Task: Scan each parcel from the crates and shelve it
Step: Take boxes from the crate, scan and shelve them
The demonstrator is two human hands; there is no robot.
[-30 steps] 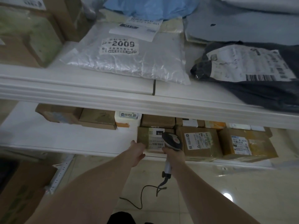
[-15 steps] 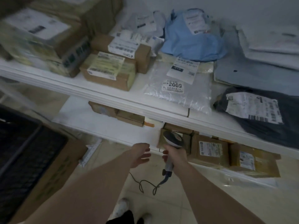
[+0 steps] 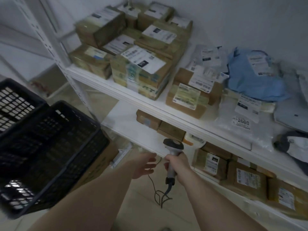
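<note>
OK, your right hand [image 3: 179, 164] grips the handheld scanner [image 3: 173, 147] by its handle, fingers wrapped tight, scanner head up and cable [image 3: 164, 194] hanging twd the floor. Your left hand [image 3: 145, 165] holds nothing, fingers loose and apart, just beside the scanner handle, not touching it. Both hands sit in front of the lower shelf [image 3: 133, 127] edge. Brown parcels [image 3: 245, 179] w/ white labels line that lower shelf on the right, more boxes further back. Upper shelf [image 3: 126, 94] carries stacked cardboard parcels [image 3: 141, 70], a blue bag [image 3: 255, 80] and a clear poly mailer [image 3: 240, 124]. Black mesh crates [image 3: 50, 147] sit at left; contents can't be made out.
</note>
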